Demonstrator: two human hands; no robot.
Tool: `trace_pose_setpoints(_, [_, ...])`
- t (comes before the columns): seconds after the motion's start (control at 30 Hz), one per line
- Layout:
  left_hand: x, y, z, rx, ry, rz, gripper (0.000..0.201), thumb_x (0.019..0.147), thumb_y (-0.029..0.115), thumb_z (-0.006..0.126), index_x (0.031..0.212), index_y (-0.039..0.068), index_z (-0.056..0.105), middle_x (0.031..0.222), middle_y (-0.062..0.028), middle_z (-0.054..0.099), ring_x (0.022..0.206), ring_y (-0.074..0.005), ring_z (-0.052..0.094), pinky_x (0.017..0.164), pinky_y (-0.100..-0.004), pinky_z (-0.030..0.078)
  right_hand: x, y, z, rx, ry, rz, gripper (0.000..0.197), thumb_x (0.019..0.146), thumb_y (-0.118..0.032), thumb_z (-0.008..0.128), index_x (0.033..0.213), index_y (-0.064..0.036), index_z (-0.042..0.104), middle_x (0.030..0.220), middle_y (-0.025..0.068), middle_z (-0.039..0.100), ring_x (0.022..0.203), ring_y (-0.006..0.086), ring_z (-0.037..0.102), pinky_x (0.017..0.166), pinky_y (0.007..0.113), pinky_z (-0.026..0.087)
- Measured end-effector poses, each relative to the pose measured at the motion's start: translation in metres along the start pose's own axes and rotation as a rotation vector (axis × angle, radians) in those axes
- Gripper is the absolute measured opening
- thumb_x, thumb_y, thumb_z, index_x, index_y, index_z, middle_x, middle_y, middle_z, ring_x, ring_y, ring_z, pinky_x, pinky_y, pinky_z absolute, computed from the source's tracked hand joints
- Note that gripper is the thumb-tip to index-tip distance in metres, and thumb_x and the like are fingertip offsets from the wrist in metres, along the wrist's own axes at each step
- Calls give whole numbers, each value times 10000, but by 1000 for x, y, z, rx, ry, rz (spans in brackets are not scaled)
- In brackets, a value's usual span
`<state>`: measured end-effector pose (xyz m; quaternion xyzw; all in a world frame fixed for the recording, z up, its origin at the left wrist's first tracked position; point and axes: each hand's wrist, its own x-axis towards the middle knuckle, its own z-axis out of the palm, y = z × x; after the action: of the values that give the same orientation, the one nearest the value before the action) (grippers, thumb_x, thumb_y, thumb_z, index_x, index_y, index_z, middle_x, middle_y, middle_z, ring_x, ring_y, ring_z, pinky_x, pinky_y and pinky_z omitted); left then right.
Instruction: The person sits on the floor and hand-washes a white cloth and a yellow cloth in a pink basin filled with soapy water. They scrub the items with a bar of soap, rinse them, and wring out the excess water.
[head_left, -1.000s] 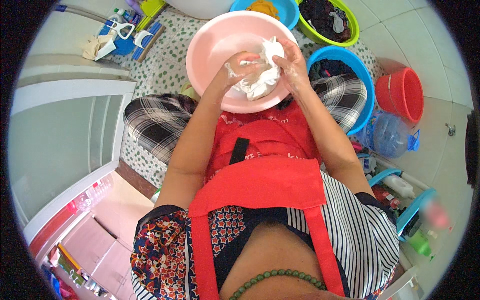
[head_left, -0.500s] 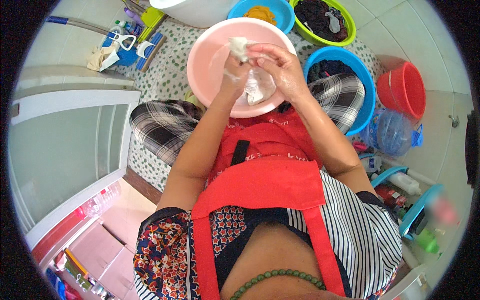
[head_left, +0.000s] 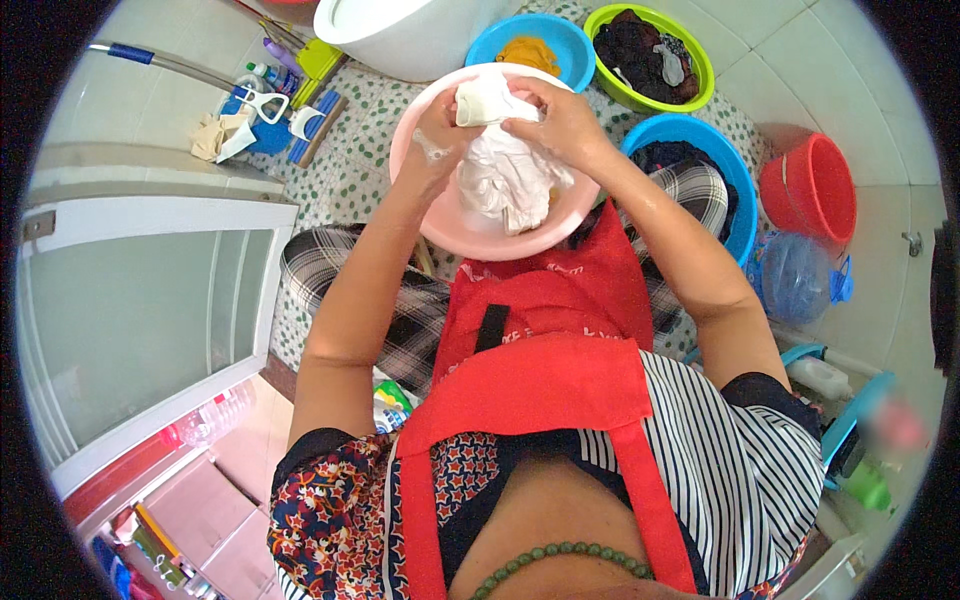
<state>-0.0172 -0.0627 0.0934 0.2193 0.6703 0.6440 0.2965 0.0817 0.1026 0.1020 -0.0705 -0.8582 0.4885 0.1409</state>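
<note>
A wet white garment hangs bunched between my two hands over a pink basin; its lower part droops into the basin. My left hand grips the garment's upper left edge, with suds on the wrist. On the other side my right hand has its fingers closed on the cloth's upper right part. A folded, thicker edge of the garment sticks up between the hands. The exact kind of garment cannot be made out. Most of the basin's inside is hidden behind the cloth and my hands.
Beyond the pink basin stand a blue basin with yellow cloth and a green basin with dark clothes. To the right are a larger blue basin, a red bucket and a clear plastic jug. A glass-panelled door stands left.
The white garment has been raised from the basin and spread out more between my hands. My hands have moved farther apart. The whole view has shifted slightly.
</note>
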Motion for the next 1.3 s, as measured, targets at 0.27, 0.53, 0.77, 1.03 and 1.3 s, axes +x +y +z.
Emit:
trace_pose_setpoints(0.27, [12,1,-5,-434,26,72,634,743,-75,616,1317,101,414,1224,-101,511,1108,-228,537,977,-338,437,34,-6,-11,333,-112,138,554,815,-229,706,1302,-103,473,848,59,649,756,90,577,660,246,469])
trace_pose_setpoints(0.53, [8,12,-5,-333,-101,93,652,667,-70,618,1267,114,439,1222,-43,486,1129,-162,487,957,-284,420,66,20,-15,282,-414,39,268,807,-177,693,1056,-106,625,711,-33,546,648,52,477,574,212,400])
trace_pose_setpoints(0.77, [4,6,-15,-170,-101,121,509,735,-127,553,1190,90,481,1047,-54,602,986,-137,584,838,-284,485,57,37,-14,153,-335,47,392,779,-98,675,1166,-129,625,669,-50,504,628,52,447,577,217,380])
trace_pose_setpoints(1.03, [5,-12,-20,-155,-247,148,380,756,-86,554,1096,84,546,983,-9,591,935,-98,574,807,-246,472,46,15,-14,177,-657,209,391,736,-52,628,1115,-147,617,576,-54,451,549,66,442,518,237,370])
trace_pose_setpoints(1.3, [9,-26,-29,5,-269,107,268,790,6,639,1044,57,571,1046,16,565,976,-97,548,854,-256,456,40,18,-10,20,-510,73,206,711,-92,638,916,-78,631,636,14,539,585,90,487,557,256,417])
